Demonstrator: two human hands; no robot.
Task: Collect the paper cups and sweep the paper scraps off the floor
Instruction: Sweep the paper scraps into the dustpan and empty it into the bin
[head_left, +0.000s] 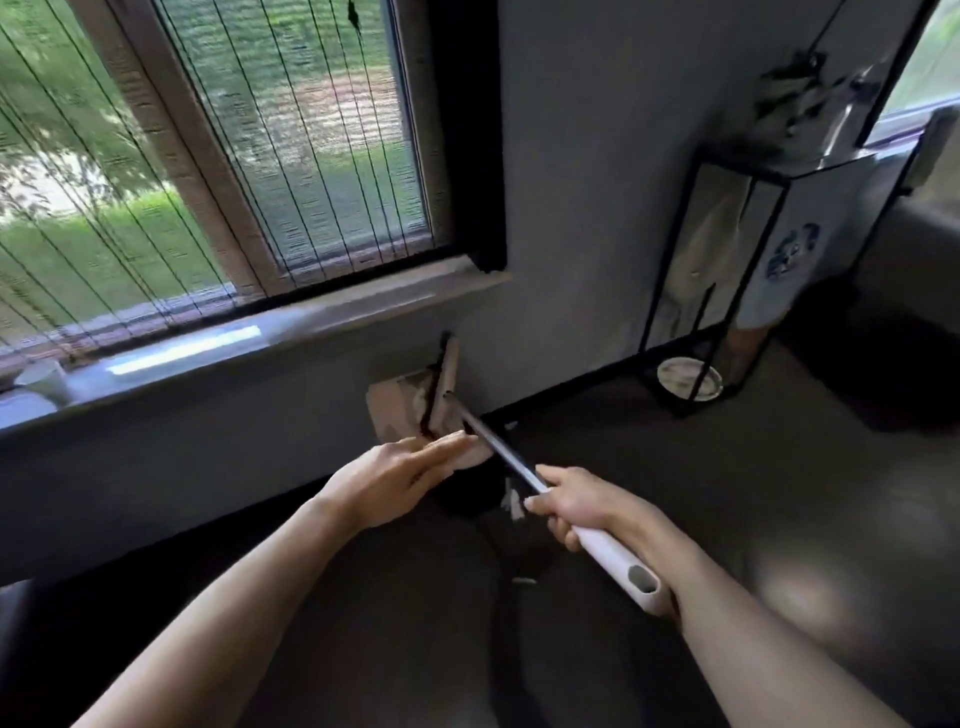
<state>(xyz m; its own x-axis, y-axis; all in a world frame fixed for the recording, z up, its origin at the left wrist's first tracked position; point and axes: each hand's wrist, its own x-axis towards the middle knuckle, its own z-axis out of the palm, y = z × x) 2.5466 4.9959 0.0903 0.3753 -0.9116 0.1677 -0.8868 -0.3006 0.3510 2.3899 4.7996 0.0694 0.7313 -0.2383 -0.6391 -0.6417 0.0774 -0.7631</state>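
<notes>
While right hand grips broom handle and left hand hovers straight-fingered, brace dustpan first, then sweep scraps.

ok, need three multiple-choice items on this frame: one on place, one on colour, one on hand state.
1. Where is the round white dish?
A. on the window sill
B. low down inside the black frame stand
C. on the stand's top shelf

2. What colour is the handle grip that the right hand holds?
A. white
B. red
C. green

3. How is the left hand?
A. gripping a paper cup
B. open, fingers straight, gripping nothing
C. a closed fist

Answers:
1 B, the dish sits at the stand's foot, between its bars.
2 A, the grip sticking out of the right hand is white.
3 B, the left hand's fingers stretch out straight with nothing in them.
</notes>
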